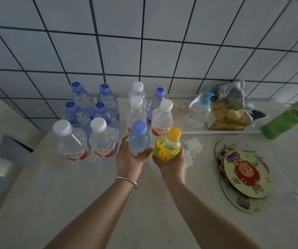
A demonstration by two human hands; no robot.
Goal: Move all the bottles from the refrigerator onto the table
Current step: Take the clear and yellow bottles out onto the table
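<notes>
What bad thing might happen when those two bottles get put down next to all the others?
1. The water bottles stand packed together, so the blue-capped bottle in the left hand might bump one and tip several.
2. The yellow bottle in the right hand could land on the crumpled tissue beside it and wobble.
</notes>
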